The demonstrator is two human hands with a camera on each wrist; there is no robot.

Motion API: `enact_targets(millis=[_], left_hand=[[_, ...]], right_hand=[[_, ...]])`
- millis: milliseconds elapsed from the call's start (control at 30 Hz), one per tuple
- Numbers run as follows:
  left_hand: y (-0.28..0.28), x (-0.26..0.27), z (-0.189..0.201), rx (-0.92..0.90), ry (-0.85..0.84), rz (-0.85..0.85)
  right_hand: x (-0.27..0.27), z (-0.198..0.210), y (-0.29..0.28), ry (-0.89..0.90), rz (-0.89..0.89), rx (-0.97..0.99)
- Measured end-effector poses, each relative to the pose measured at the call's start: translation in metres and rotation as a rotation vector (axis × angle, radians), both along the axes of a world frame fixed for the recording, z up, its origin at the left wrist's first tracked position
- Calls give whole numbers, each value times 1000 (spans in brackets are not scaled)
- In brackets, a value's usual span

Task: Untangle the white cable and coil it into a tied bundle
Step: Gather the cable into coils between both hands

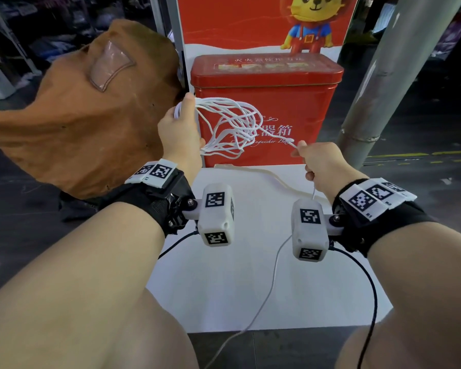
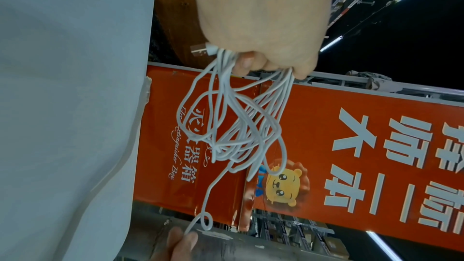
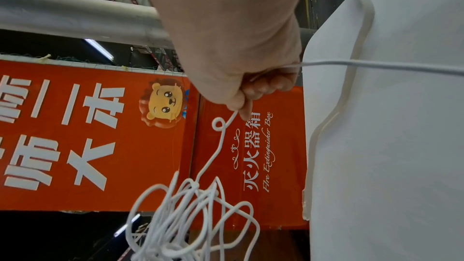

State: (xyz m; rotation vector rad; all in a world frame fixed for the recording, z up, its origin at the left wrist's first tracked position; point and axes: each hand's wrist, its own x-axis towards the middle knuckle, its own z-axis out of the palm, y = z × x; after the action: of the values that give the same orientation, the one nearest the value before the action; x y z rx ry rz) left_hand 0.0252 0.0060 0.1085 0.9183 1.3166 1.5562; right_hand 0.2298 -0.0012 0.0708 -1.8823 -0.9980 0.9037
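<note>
Nearest, above the white surface (image 1: 224,275), the right hand (image 1: 321,166) pinches a single strand of the white cable (image 1: 229,126) between thumb and fingers (image 3: 247,110), the rest of that strand passing through the curled palm and trailing off toward the wrist. Just beyond it a tiny loop (image 2: 207,222) sits in the taut strand, which leads into the tangle. Across from it, held at about the same height, the left hand (image 1: 180,134) grips a bunch of loops gathered in its fist, with the USB plug (image 2: 199,52) sticking out beside the thumb. The whole cable hangs in the air between the two hands, off the surface. Behind stand a red fire extinguisher box (image 1: 266,102) and a brown bag (image 1: 77,115).

The cable looks light, thin and limp, fairly smooth, so loops should slide past each other when drawn gently; a hard pull would likely cinch the crossings. The better hold is probably close to a knot, feeding the free end through.
</note>
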Motion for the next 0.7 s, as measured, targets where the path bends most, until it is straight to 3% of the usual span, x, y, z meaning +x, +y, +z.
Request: enact_targets(millis=[100, 233, 467, 700], left_hand=[[4, 2, -4, -17, 6, -60], [7, 1, -7, -24, -1, -77], [2, -3, -6, -29, 11, -92], [8, -5, -13, -47, 67, -125]], right_hand=[[-2, -5, -2, 17, -15, 47], [-3, -2, -4, 12, 135, 186], [-5, 8, -12, 125, 238, 144], [-11, 5, -7, 143, 98, 237]])
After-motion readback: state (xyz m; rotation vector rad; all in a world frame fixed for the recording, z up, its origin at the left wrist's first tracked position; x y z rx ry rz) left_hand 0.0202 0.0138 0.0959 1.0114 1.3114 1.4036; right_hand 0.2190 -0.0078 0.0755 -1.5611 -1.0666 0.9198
